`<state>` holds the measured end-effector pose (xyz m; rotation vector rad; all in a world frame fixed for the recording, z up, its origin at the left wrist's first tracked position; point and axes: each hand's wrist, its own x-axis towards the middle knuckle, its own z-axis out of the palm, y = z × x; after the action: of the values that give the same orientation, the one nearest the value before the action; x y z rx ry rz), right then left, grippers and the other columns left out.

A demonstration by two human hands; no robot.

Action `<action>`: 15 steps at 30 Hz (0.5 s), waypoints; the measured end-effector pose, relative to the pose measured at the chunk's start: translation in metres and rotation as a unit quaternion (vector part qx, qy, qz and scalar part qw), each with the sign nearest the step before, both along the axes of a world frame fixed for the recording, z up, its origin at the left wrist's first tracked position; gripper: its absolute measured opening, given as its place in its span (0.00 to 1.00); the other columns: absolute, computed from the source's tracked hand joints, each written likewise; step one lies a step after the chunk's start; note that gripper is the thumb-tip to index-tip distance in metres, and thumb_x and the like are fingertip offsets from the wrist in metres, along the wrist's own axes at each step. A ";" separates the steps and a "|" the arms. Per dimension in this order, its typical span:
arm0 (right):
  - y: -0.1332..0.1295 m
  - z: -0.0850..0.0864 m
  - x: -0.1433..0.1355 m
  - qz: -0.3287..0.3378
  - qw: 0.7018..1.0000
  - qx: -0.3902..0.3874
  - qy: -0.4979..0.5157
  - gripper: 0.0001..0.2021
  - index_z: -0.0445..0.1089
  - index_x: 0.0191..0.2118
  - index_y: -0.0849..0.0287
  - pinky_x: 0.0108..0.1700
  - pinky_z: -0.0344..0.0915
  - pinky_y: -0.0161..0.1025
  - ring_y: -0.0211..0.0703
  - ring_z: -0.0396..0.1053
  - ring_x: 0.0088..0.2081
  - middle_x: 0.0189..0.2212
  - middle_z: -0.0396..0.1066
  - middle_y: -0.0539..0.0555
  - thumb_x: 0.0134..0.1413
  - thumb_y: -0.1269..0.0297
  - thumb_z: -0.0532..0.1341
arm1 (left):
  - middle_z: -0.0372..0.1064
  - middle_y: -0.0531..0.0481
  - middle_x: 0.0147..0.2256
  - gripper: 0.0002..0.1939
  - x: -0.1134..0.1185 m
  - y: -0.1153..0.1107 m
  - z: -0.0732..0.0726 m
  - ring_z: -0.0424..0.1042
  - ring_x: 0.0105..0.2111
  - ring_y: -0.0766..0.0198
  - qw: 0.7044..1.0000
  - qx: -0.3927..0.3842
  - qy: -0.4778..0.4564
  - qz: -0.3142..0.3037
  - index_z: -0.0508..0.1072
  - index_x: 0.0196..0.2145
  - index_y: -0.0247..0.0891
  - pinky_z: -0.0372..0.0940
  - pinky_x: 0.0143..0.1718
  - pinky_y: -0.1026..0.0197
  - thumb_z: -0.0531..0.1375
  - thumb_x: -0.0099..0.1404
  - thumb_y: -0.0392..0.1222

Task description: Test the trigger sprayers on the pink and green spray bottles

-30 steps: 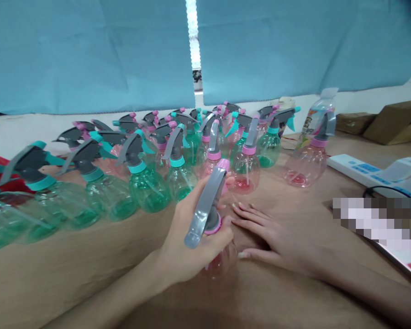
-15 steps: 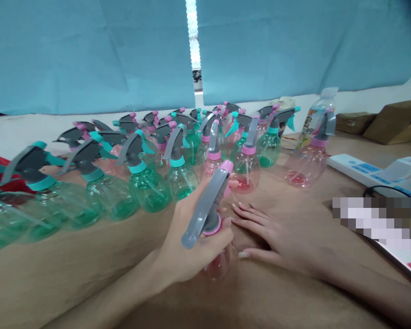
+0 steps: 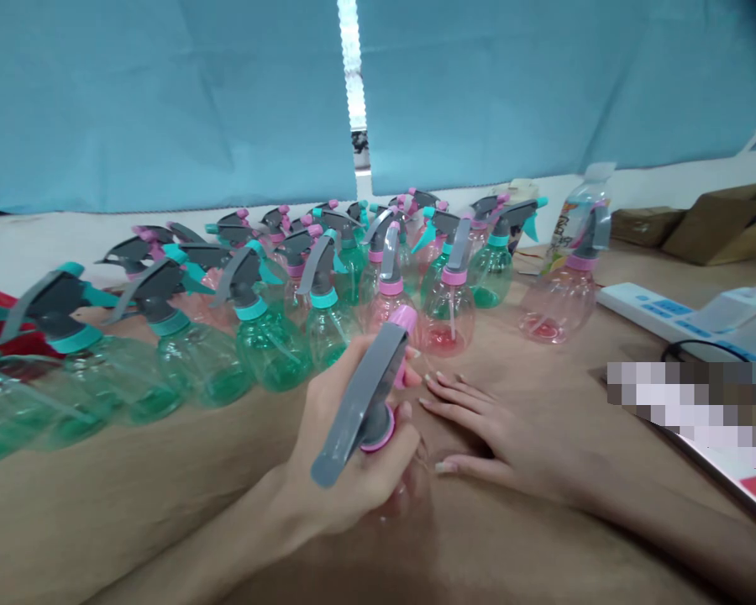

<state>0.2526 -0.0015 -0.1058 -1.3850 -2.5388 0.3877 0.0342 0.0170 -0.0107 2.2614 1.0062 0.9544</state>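
My left hand [image 3: 340, 454] is wrapped round the neck of a pink spray bottle [image 3: 369, 395], which has a grey trigger head, a pink nozzle and a pink collar. The bottle tilts slightly, and its clear pink body is partly hidden behind my fingers. Flat on the table [image 3: 252, 538] lies my right hand [image 3: 504, 428], fingers spread and empty, just right of the held bottle. Close beyond my hands stand another pink spray bottle [image 3: 448, 315] and a green spray bottle [image 3: 270, 349] with a teal collar.
Several more green and pink spray bottles fill the table's left and back. One pink spray bottle [image 3: 558, 302] stands apart at right, before a labelled drink bottle [image 3: 570, 223]. A white power strip [image 3: 648, 311], cardboard boxes [image 3: 724, 223] and a partly blurred flat device [image 3: 699, 428] lie at right.
The held spray bottle has come slightly closer and to the left with my left hand, its head appearing larger. My right hand has stayed on the table.
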 end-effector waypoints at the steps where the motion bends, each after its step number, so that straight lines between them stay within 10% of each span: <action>1: 0.000 0.001 0.000 0.000 1.000 -0.003 -0.003 0.38 0.50 0.66 0.58 0.65 0.45 0.55 0.51 0.39 0.67 0.66 0.42 0.57 0.56 0.38 0.49 | 0.71 0.52 0.31 0.13 0.001 0.001 0.000 0.70 0.25 0.61 1.000 -0.005 -0.008 -0.004 0.69 0.40 0.43 0.69 0.30 0.60 0.53 0.56 0.40; 15: -0.002 0.006 0.000 -0.010 0.996 -0.047 0.069 0.44 0.49 0.66 0.59 0.63 0.48 0.57 0.56 0.43 0.66 0.67 0.44 0.62 0.50 0.36 0.55 | 0.72 0.54 0.35 0.28 0.004 0.005 -0.012 0.70 0.24 0.62 0.998 -0.038 -0.048 0.006 0.58 0.58 0.49 0.68 0.29 0.58 0.56 0.60 0.40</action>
<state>0.2522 -0.0038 -0.0995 -1.3637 -2.4228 0.5851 0.0379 0.0220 -0.0222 2.1282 0.9979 1.0028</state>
